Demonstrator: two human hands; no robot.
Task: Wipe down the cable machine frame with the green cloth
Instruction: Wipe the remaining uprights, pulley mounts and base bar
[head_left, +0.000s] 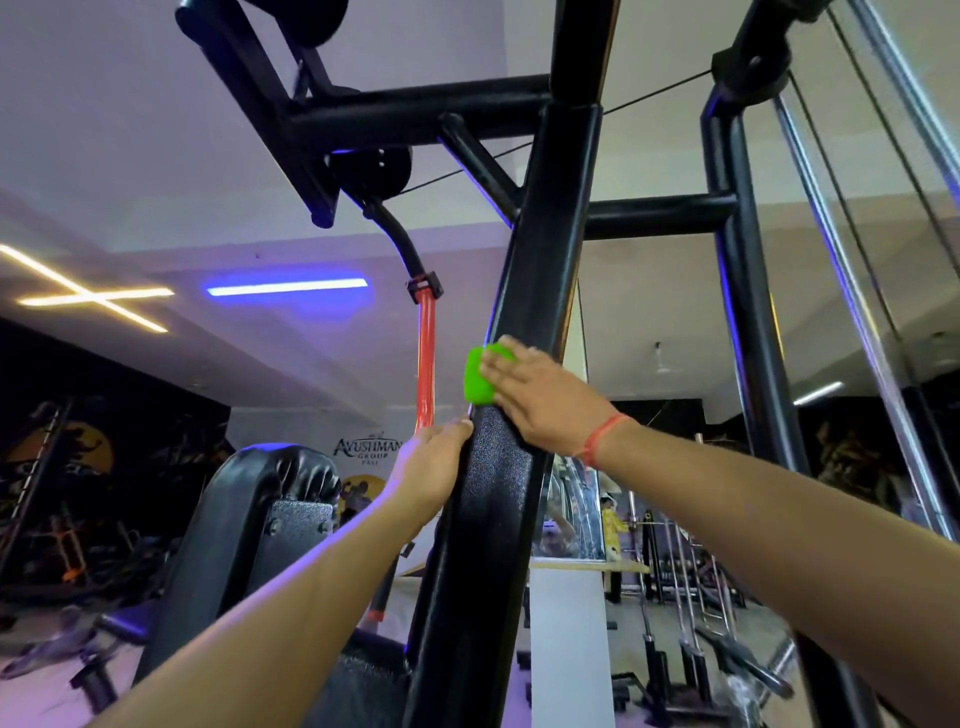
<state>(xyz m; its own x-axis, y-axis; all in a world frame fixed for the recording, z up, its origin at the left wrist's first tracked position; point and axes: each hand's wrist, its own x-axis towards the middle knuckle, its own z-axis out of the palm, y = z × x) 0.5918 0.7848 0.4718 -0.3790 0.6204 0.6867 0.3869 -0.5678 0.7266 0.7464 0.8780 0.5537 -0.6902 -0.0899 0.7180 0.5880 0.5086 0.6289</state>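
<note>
Two bare hands were up on the cable machine frame (540, 291), whose black central post ran from bottom centre to the top of the frame. Right hand (540, 392), centre of frame, lay flat with straight fingers pressing the green cloth (480, 376) against the post's left edge; cloth bunched small, mostly under the fingertips, only its left part showing. A red thread band (602, 439) sat on that wrist. Left hand (434, 467), just below and left of the cloth, gripped the post's left edge, fingers wrapped behind it out of sight, thumb along the front. Hands close together but apart. Behind the post hung a red bar handle (426, 358) from a black curved link, centre of frame, below a black pulley (371, 174). Black crossbars ran across the upper frame. A black padded seat back (254, 525) stood at lower left. Chrome guide rods (852, 322) and thin cables ran down the right side. Ceiling lights: a warm crossed strip (88, 296) at left, a blue strip (288, 287) centre-left. Wall logo lettering (366, 448) was behind the left hand. Barbells and racks showed blurred at lower right.
</note>
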